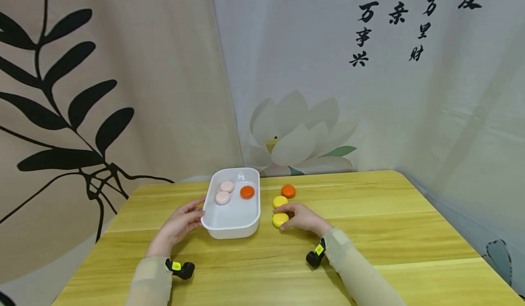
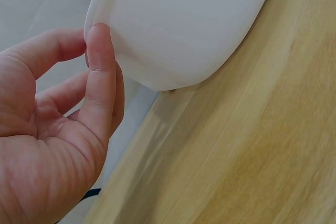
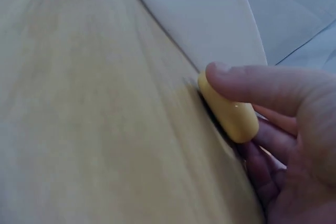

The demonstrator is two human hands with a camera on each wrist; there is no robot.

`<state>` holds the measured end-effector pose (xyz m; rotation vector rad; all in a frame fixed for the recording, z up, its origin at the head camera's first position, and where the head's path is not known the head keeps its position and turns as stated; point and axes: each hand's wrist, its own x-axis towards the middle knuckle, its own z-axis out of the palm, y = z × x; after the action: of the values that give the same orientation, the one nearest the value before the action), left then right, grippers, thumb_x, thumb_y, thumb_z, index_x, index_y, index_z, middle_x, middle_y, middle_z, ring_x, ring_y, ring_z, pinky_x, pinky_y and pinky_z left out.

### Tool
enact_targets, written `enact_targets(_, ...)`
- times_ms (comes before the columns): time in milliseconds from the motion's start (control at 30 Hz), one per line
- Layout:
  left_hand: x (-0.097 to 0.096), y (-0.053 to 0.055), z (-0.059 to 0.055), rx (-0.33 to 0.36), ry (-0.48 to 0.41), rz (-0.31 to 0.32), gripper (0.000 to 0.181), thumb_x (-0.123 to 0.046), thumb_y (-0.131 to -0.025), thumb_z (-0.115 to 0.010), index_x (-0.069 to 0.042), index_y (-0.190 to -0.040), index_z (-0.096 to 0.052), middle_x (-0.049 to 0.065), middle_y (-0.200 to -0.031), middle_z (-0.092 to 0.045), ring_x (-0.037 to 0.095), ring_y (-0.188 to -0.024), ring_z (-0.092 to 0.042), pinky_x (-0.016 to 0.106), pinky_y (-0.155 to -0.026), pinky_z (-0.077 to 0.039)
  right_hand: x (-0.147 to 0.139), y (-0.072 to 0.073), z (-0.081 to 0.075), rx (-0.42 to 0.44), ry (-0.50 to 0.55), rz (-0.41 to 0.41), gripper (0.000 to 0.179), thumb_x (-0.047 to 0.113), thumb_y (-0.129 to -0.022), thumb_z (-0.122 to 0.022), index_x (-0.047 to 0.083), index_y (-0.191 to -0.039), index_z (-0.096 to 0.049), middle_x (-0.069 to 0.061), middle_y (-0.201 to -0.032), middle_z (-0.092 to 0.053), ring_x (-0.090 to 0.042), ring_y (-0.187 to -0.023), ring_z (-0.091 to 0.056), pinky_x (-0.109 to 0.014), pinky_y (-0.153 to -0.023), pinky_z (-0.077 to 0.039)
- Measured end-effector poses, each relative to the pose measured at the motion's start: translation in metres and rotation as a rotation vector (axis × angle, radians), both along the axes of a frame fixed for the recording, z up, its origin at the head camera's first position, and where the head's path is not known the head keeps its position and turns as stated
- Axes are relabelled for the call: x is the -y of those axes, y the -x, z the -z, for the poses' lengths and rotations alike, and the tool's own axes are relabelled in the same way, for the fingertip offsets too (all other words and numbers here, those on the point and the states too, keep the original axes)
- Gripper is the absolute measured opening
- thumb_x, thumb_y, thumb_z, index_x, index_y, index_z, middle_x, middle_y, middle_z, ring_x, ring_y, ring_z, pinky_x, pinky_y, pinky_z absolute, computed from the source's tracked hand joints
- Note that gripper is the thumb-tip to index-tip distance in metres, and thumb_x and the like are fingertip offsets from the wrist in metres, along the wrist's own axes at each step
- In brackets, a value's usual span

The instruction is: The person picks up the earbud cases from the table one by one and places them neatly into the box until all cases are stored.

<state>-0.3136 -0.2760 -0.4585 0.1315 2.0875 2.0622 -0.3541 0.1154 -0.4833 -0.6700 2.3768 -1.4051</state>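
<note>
The head view is bright and softly lit, the right wrist view dim, its flat yellowish wooden table [image 3: 94, 129] blurred beside the white rectangular plastic tray [image 3: 205, 14].

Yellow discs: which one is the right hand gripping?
The near yellow disc, closer to the person: the right hand has its thumb and fingers around it. The far yellow disc lies beyond it, next to an orange disc.

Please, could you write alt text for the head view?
At a wooden table, a right hand grips a yellow disc; the left hand holds the edge of a white container with two pale pink discs and one orange disc inside.
</note>
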Motion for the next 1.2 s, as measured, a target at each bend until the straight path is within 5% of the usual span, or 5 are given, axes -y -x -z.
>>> enact_targets(1200, -0.0007, 0.0016, 0.0001, 0.01, -0.006, -0.024, 0.059, -0.004, -0.097, -0.055, 0.003, -0.149, -0.029, 0.025, -0.115, -0.05, 0.021, -0.088, -0.06, 0.026, -0.076, -0.054, -0.0027, 0.0005, -0.0053, -0.016, 0.035, 0.042, 0.049, 0.014, -0.08, -0.079, 0.01, -0.127, -0.064, -0.007, -0.13, -0.059, -0.024, -0.115, -0.053, -0.046, -0.103, -0.039)
